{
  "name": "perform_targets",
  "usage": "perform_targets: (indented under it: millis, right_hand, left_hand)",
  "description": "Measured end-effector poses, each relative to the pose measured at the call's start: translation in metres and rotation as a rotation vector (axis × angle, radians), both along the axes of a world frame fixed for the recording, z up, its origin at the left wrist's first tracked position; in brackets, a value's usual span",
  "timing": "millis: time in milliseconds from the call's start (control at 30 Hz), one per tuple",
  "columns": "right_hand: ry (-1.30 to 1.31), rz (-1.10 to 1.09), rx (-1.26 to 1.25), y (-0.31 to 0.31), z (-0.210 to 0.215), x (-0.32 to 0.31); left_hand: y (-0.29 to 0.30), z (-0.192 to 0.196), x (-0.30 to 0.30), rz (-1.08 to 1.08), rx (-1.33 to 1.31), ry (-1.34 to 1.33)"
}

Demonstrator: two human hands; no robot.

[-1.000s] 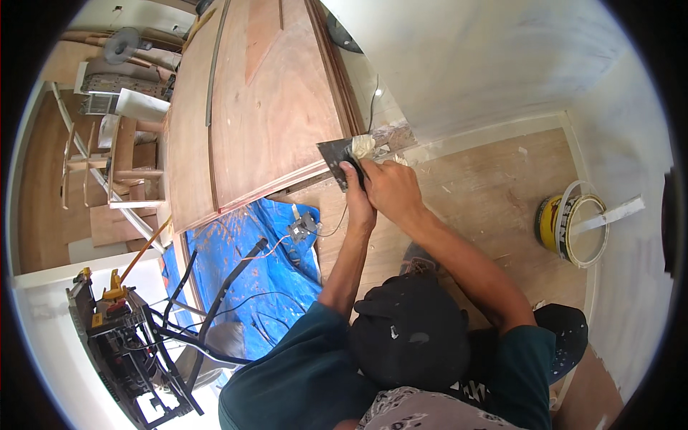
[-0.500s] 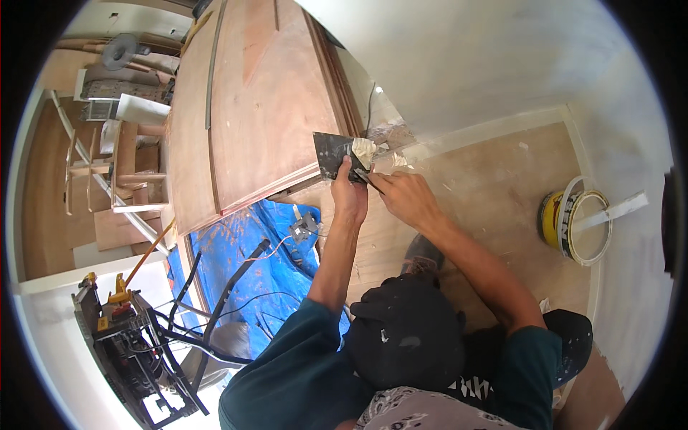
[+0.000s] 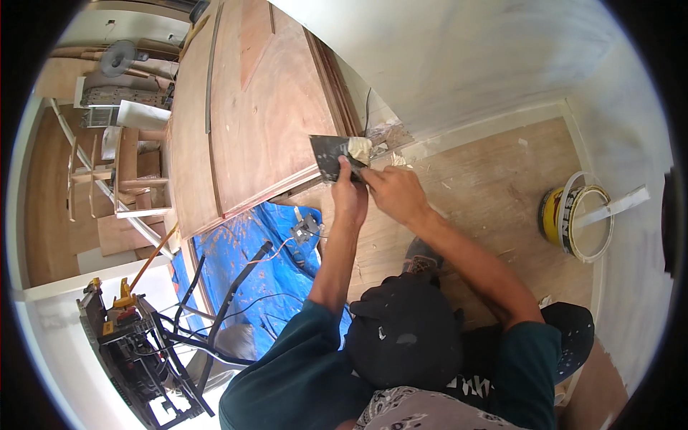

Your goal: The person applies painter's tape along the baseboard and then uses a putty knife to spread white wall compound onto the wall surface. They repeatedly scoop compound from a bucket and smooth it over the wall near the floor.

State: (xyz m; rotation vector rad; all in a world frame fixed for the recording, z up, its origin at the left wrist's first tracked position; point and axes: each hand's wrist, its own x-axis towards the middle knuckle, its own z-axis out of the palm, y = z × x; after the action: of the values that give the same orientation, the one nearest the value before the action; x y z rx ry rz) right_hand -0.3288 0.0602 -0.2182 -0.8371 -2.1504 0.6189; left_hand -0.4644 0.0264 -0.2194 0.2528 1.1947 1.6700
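Observation:
My left hand (image 3: 350,197) is closed round the lower edge of a dark, paint-flecked flat plate (image 3: 327,154), the thumb lying on its face. A lump of cream putty (image 3: 360,149) sits at the plate's right side. Close beside it my right hand (image 3: 396,193) is closed, its fingertips at the plate's lower right corner. A putty knife in that hand shows only in small part; the fingers hide most of it.
Stacked plywood sheets (image 3: 272,107) lie ahead to the left. A blue tarp (image 3: 244,287) and a black power saw on a stand (image 3: 136,344) are at the left. A yellow bucket (image 3: 550,215) with a white stick stands on the wooden floor by the right wall (image 3: 616,143).
The plate and my left hand have shifted slightly left. My right hand has moved a little left too, its fingers now covering more of the putty knife.

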Motion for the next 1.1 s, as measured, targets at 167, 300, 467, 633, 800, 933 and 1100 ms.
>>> perform_targets:
  millis: [167, 300, 467, 633, 800, 933, 1100]
  right_hand:
    - [0.041, -0.038, -0.072, 0.015, -0.009, 0.001]
    - [0.075, -0.082, -0.149, 0.017, 0.003, -0.005]
    - [0.067, -0.138, -0.268, 0.021, 0.018, -0.008]
    - [0.032, -0.168, -0.344, 0.03, 0.016, -0.006]
    - [-0.067, -0.036, -0.267, 0.022, 0.012, 0.001]
    - [-0.079, 0.05, 0.013, -0.007, -0.018, 0.004]
    - [-0.07, 0.001, -0.034, 0.002, -0.029, 0.009]
  left_hand:
    - [-0.006, 0.001, 0.027, -0.044, 0.038, 0.078]
    - [-0.011, 0.003, 0.03, -0.073, -0.026, 0.105]
    - [-0.02, -0.014, 0.024, -0.175, -0.158, 0.389]
    - [-0.022, -0.023, 0.031, -0.17, -0.079, 0.571]
    - [-0.016, -0.018, 0.009, -0.046, 0.05, 0.218]
    - [-0.004, -0.005, -0.007, -0.032, 0.095, -0.049]
    - [-0.014, -0.01, 0.013, 0.003, 0.021, 0.003]
